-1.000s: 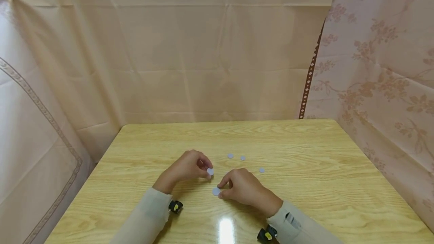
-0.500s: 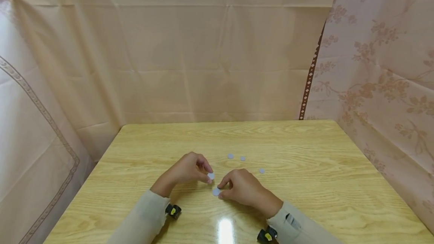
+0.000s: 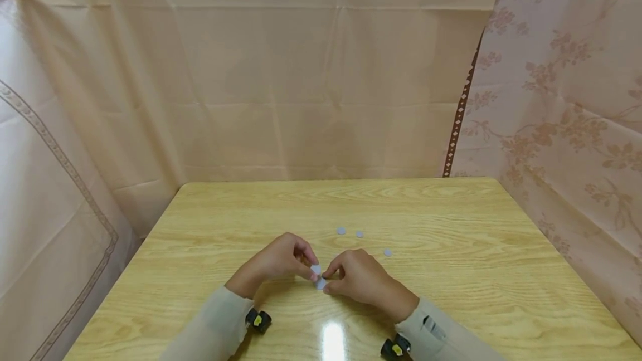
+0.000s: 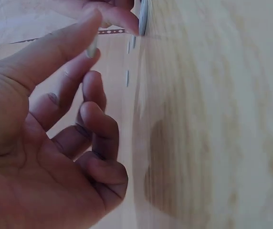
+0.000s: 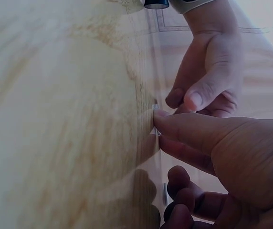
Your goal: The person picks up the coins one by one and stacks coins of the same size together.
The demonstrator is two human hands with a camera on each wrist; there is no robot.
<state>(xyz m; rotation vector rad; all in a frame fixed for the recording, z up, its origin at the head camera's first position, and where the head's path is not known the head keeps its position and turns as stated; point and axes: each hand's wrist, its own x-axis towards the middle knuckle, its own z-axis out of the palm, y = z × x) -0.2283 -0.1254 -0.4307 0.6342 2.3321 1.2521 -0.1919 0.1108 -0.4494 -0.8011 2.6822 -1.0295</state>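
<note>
A white disc [image 3: 316, 269] is pinched between thumb and finger of the left hand [image 3: 281, 256]; just beside it, the right hand [image 3: 359, 276] pinches a second disc [image 3: 321, 284] on the table [image 3: 451, 283]. Beyond the right hand lie three other discs [image 3: 341, 231].

Wood-grain table [image 3: 476, 261] — three pale discs [image 3: 341, 231], flat; one nearer disc [image 3: 321, 284]
</note>
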